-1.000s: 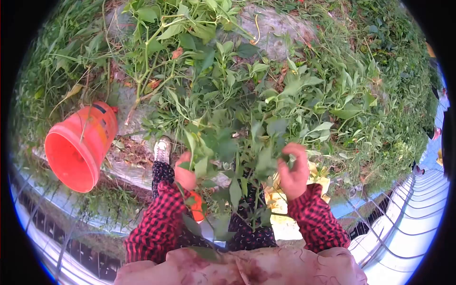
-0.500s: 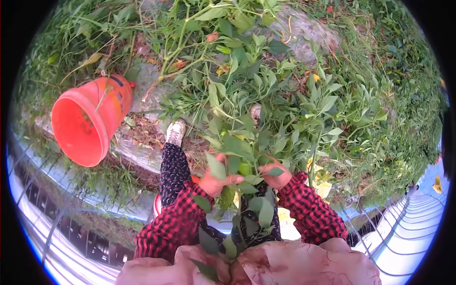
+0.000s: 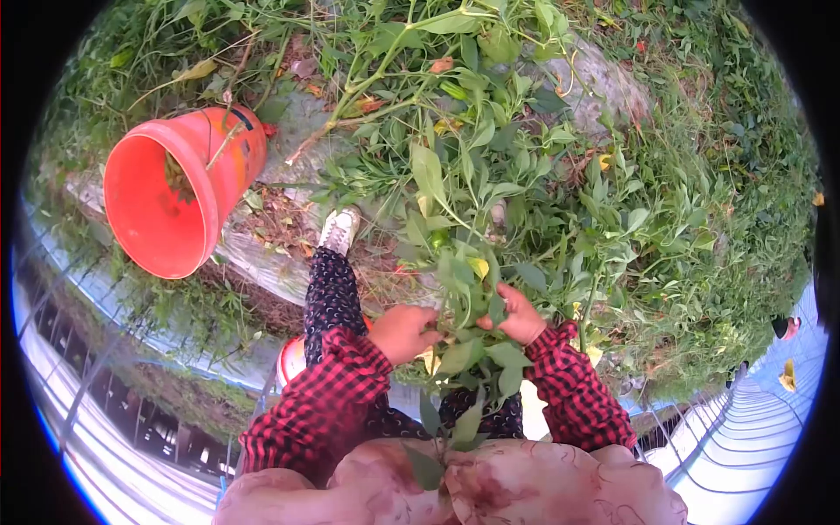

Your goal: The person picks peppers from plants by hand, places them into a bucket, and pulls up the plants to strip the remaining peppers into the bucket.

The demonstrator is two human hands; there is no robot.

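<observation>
Left hand (image 3: 402, 332) and right hand (image 3: 521, 317) each pinch the leafy plant (image 3: 455, 254); its stem runs straight ahead, top farthest out.

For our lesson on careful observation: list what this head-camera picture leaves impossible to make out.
Head view: fingers of left hand and right hand, covered by plant leaves.
Head view: orange bucket contents, shadowed, too small.
Head view: red-white object, behind left sleeve.

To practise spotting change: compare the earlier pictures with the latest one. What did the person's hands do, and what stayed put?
The left hand and right hand drew together, both closing on the leafy plant; the right had been raised, fingers spread. The orange bucket stayed on its side.
</observation>
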